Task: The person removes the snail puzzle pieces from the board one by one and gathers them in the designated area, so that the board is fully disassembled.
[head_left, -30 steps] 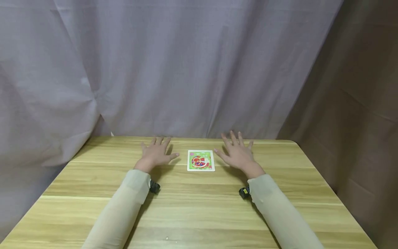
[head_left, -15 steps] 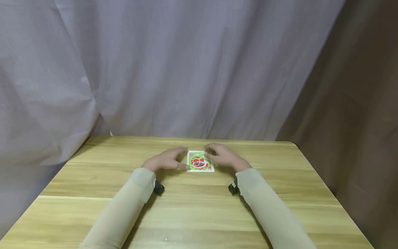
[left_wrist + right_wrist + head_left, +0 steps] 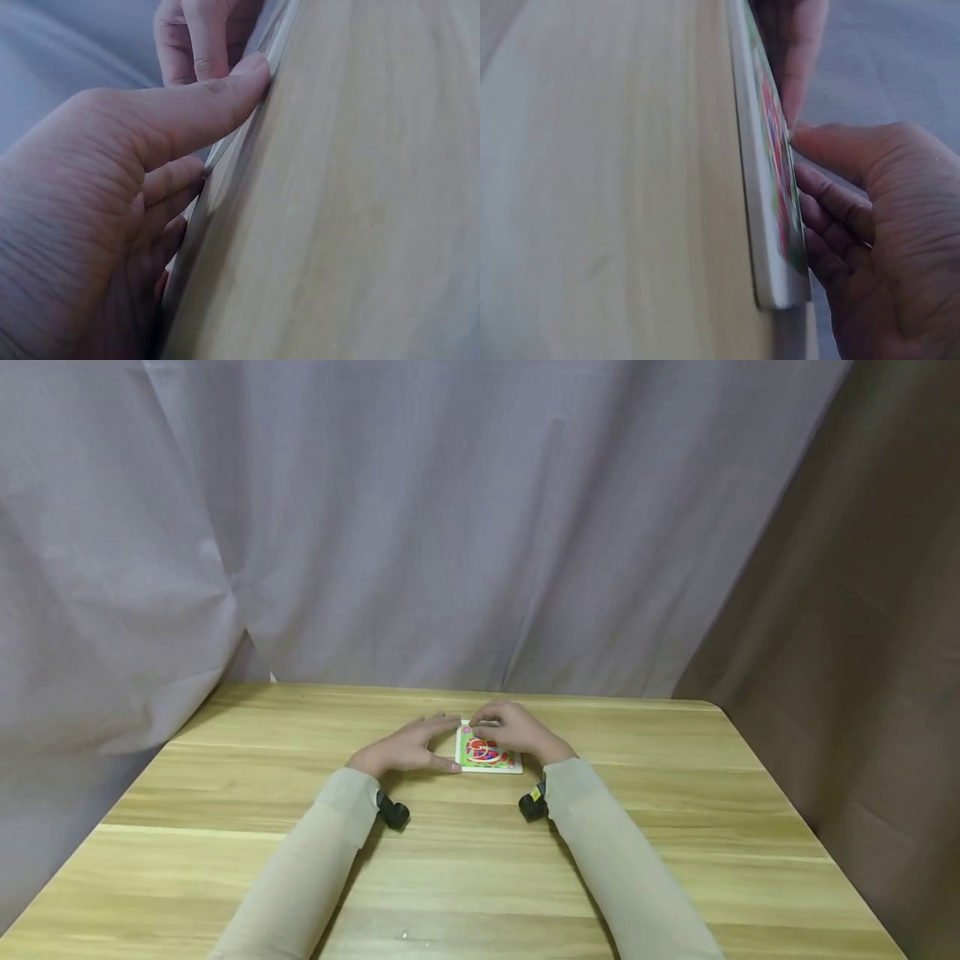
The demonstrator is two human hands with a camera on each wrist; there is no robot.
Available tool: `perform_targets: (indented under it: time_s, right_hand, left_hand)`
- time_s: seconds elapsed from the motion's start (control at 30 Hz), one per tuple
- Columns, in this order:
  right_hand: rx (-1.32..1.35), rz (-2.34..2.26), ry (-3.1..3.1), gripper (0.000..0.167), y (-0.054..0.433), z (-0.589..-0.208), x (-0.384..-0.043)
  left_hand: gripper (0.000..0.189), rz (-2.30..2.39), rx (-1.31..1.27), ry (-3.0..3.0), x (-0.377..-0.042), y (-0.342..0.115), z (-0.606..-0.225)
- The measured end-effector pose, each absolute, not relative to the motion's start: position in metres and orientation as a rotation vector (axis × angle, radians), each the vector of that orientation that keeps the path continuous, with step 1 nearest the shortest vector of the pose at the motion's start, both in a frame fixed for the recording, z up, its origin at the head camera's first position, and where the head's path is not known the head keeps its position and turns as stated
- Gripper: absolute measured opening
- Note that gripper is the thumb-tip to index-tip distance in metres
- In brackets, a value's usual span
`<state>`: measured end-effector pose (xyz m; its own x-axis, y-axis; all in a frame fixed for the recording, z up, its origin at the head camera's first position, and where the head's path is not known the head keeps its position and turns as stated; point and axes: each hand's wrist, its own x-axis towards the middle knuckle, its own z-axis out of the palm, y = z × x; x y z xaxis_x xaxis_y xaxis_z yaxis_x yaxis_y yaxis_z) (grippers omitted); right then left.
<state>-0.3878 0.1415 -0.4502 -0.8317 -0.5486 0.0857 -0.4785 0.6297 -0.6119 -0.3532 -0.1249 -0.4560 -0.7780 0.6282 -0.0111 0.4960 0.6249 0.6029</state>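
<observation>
A small flat board lies on the table, with a white border and a green picture with a red and purple spiral. My left hand touches its left side, thumb at the near corner and fingers reaching to the far corner. In the left wrist view the left thumb rests on the board's edge. My right hand bends over the far part of the picture, fingers curved down. The right thumb meets the picture face in the right wrist view. I cannot tell whether the right fingertips pinch anything.
The wooden table extends around the board. A grey curtain hangs behind its far edge, and a darker brown curtain on the right. Black wrist cameras sit below the sleeve cuffs.
Both hands, spread apart beside the board a second ago, have moved inward. The left now touches the board's left side; the right has come leftward over the picture with its fingers bent.
</observation>
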Motion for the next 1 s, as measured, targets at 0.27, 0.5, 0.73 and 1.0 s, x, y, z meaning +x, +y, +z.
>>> perform_targets:
  time_s: [0.27,0.5,0.73,1.0]
  right_hand:
    - [-0.905,-1.047,2.767,0.026,0.136,-0.459,-0.384]
    - [-0.959,-1.005,2.841,0.026,0.133,-0.459,-0.383]
    - [-0.939,-1.012,2.804,0.029,0.129,-0.453,-0.386]
    - [-0.884,-1.063,2.784,0.029,0.133,-0.461,-0.382]
  left_hand:
    - [0.097,0.857,0.945,2.670,-0.353,-0.125,-0.465]
    - [0.097,0.852,0.915,2.672,-0.353,-0.127,-0.467]
    - [0.097,0.838,0.914,2.693,-0.353,-0.129,-0.463]
    - [0.097,0.834,0.922,2.680,-0.349,-0.124,-0.462]
